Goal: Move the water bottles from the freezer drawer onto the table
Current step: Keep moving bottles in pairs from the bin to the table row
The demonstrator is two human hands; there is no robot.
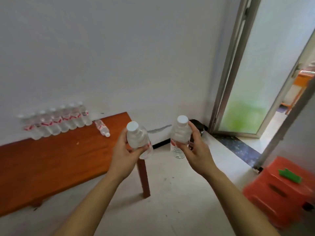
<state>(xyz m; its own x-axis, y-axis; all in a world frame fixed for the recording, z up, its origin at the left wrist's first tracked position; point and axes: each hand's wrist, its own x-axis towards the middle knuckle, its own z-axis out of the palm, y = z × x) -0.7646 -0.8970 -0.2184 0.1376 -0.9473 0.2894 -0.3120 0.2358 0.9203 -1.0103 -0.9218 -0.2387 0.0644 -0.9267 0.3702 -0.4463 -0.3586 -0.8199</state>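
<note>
Both forearms rise from the bottom edge, cut off before the elbows. The left hand [125, 150] grips a tilted water bottle [138, 137] around its middle, white cap toward the camera; its fingers curl behind the plastic, mostly hidden. That bottle hangs over the right end of the wooden surface [59, 159]. The right hand [192, 147] grips a second bottle [180, 133] nearly upright, thumb across the front, out over the floor [170, 193] just right of the surface. Against the wall [119, 57] a row of bottles [56, 123] stands on the surface, too blurred to count. One fallen bottle [102, 127] lies on its side near the row's right end. A red stool [281, 189] at lower right is smeared, carrying a green object [289, 175] I cannot identify.
</note>
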